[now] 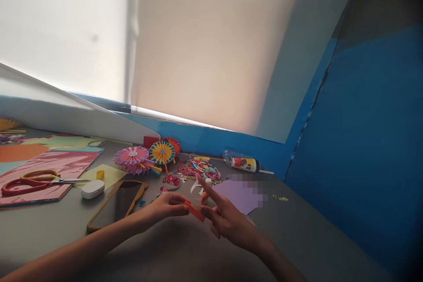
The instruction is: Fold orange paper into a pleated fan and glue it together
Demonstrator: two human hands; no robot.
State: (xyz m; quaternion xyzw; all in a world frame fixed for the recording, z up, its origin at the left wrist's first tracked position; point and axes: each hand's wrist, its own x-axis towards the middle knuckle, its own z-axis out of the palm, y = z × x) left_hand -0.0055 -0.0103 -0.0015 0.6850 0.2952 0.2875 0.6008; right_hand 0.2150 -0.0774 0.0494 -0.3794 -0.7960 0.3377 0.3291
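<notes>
A small orange paper strip (195,212) is held above the table, slanting down to the right. My left hand (169,205) pinches its left end between thumb and fingers. At the strip's other end, my right hand (228,219) grips it with the thumb, the index finger raised and pointing up and left. Just behind the hands lie a purple sheet of paper (239,196) and a heap of colourful paper scraps (200,169). A small white-capped bottle (208,182) stands partly hidden behind my right hand.
Left of my hands are a phone in a brown case (117,205), a white oval case (93,189), and red-handled scissors (39,181) on pink patterned sheets (71,163). Folded paper rosettes (161,152) stand near the blue wall (357,132). A glue bottle (244,164) lies at the back right.
</notes>
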